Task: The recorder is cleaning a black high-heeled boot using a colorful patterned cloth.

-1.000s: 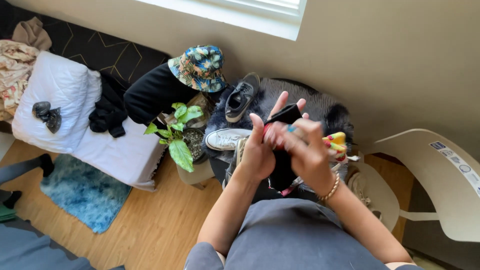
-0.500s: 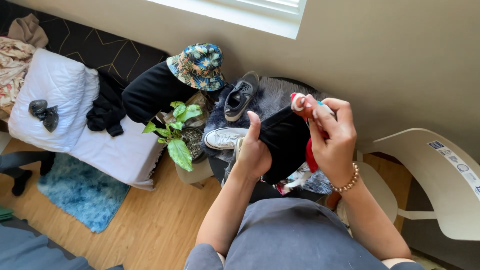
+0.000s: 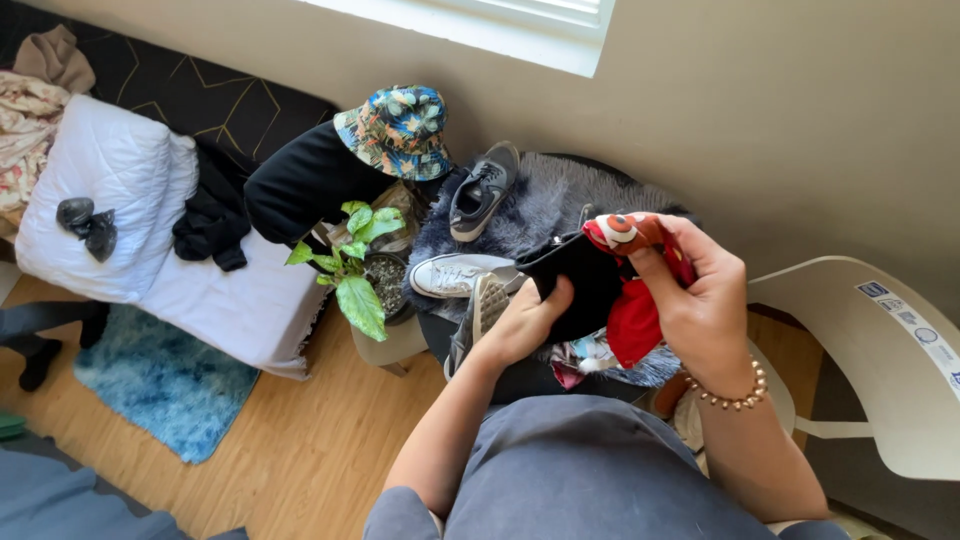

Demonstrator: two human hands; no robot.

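My left hand grips the black sock; my right hand clamps the red sock. I hold both firmly, well separated.

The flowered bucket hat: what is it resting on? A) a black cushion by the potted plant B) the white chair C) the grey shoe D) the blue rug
A: the hat sits atop the black cushion, just above the potted plant.
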